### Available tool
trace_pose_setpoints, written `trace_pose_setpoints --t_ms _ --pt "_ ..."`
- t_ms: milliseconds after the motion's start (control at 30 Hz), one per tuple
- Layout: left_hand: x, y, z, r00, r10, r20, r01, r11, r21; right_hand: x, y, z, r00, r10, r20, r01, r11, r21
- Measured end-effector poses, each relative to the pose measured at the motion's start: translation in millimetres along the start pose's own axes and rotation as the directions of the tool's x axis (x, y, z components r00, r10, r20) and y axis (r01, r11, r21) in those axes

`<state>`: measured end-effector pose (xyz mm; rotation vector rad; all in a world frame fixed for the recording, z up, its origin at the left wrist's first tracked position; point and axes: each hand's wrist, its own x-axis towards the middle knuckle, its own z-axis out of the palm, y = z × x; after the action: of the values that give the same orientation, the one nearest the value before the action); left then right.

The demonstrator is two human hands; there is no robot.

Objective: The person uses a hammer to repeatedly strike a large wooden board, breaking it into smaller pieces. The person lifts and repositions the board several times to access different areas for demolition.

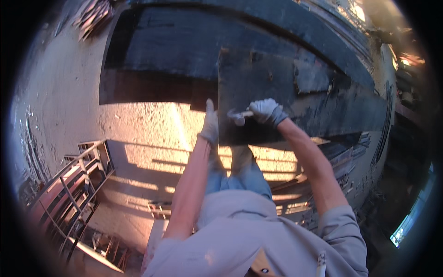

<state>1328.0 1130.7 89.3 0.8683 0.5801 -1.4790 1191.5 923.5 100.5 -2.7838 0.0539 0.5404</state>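
My right hand [266,111], in a grey-white glove, is closed round the handle of a hammer [239,118]. The hammer's metal head points left, over the near left part of a dark board [258,85]. Along that board's left edge my left hand [210,123], gloved too, grips the side. One of its digits stretches up beside the edge; its other fingers are partly hidden. The dark board lies on top of other dark panels, and its surface looks worn and scuffed. A ragged lighter patch [313,76] shows toward its right side.
More large dark panels [161,46] extend behind and to the left. A metal frame rack [85,171] with boards stands at lower left. Scrap wood [94,16] lies in a pile at far left, and planks [344,159] are stacked at right. Sunlit ground [143,124] shows below the panels.
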Motion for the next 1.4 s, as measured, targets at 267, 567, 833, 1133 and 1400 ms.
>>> trace_pose_setpoints --t_ms 267,567,833,1133,1400 --pt "-19 3 2 0.982 -0.023 0.188 0.030 0.999 -0.037 -26 -54 -34 0.910 0.186 -0.370 -0.100 0.966 0.239" --pt "-14 -2 -3 0.996 0.001 0.089 0.015 0.983 -0.182 -106 -120 -59 0.787 0.616 0.035 -0.420 0.493 0.762" --pt "-2 -7 -17 0.991 0.038 0.125 -0.040 0.999 0.019 -85 -144 -56 0.882 0.466 -0.064 -0.349 0.740 0.574" --pt "-2 1 -18 0.998 -0.019 0.055 0.019 1.000 -0.004 -83 -148 -49 0.771 0.634 0.055 -0.446 0.476 0.758" --pt "-16 3 -3 1.000 0.029 -0.002 -0.029 0.996 0.082 -84 -162 -11 0.723 0.685 0.086 -0.401 0.315 0.860"
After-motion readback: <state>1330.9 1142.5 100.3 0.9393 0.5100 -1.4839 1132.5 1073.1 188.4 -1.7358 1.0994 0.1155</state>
